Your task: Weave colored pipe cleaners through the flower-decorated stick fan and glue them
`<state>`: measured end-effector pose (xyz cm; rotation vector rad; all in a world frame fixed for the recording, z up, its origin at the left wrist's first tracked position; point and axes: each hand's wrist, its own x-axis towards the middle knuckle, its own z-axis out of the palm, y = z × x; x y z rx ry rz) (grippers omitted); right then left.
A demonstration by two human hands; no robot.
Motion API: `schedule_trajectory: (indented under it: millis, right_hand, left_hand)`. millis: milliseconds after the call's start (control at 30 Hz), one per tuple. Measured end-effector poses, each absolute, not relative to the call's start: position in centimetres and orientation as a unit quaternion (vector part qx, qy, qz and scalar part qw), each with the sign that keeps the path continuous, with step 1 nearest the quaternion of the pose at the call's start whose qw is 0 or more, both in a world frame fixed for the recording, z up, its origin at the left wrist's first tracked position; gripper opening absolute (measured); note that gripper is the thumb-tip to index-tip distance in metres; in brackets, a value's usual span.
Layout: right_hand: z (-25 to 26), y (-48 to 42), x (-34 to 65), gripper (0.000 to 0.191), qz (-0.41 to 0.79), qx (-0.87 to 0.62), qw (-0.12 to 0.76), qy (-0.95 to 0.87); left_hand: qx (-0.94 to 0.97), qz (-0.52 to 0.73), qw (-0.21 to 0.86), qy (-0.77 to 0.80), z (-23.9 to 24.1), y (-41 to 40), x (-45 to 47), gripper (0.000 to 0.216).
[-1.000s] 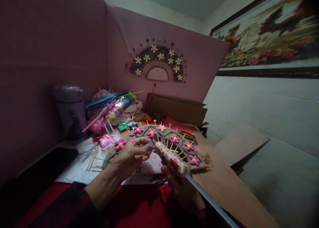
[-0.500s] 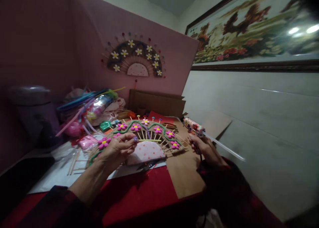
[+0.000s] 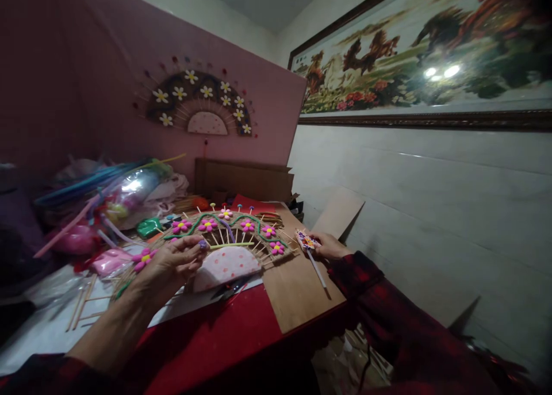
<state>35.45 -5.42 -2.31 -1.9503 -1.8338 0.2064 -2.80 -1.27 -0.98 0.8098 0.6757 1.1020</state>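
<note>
A half-round fan of sticks [image 3: 235, 234] with pink flowers and a green wavy cord lies on the table. My left hand [image 3: 172, 263] hovers over its left side, fingertips pinched on a small purple bead [image 3: 202, 245]. My right hand [image 3: 328, 246] rests at the fan's right edge on a brown cardboard sheet [image 3: 297, 291], closed around a flower-patterned glue gun [image 3: 307, 241] with a clear glue stick trailing toward me.
A heap of pipe cleaners, plastic bags and pink packets [image 3: 107, 199] fills the left of the table. A finished fan with white flowers [image 3: 196, 104] hangs on the pink partition. A cardboard box [image 3: 245, 179] stands behind. A tiled wall with a framed painting [image 3: 422, 56] is at the right.
My right hand has carried the glue gun from beside my left hand out to the right and lowered it onto the cardboard. My left hand keeps its pinch on the bead. The view has swung right.
</note>
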Motion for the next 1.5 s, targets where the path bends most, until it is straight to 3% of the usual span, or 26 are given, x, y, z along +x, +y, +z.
schedule_trajectory:
  millis: [233, 433, 567, 667, 967, 1267, 1500]
  right_hand:
    - [-1.7, -5.9, 34.9, 0.035, 0.059, -0.711, 0.162, -0.682]
    - [3.5, -8.4, 30.4, 0.032, -0.046, -0.717, 0.132, -0.683]
    - [6.0, -8.2, 22.0, 0.025, -0.097, -0.641, 0.224, -0.727]
    - [5.3, -5.8, 16.5, 0.024, -0.080, -0.650, 0.254, -0.712]
    - [0.1, -0.1, 11.1, 0.022, -0.082, -0.673, 0.207, -0.705]
    - [-2.2, 0.3, 10.8, 0.023, -0.115, -0.642, 0.261, -0.711]
    - [-2.6, 0.7, 10.7, 0.016, -0.104, -0.656, 0.272, -0.697]
  left_hand:
    - [0.367, 0.501, 0.729, 0.290, -1.1, -1.3, -2.8, 0.017]
    - [0.369, 0.500, 0.740, 0.258, -1.0, -1.4, -2.8, 0.016]
    - [0.371, 0.534, 0.706, 0.280, -0.8, -1.3, -2.9, 0.015]
    - [0.347, 0.571, 0.686, 0.289, 0.1, -1.0, -3.5, 0.016]
    - [0.426, 0.662, 0.561, 0.255, 5.1, 3.9, -5.7, 0.018]
    - [0.603, 0.535, 0.445, 0.391, 5.9, 11.1, -5.1, 0.018]
    - [0.656, 0.450, 0.427, 0.429, 3.8, 15.0, -5.9, 0.017]
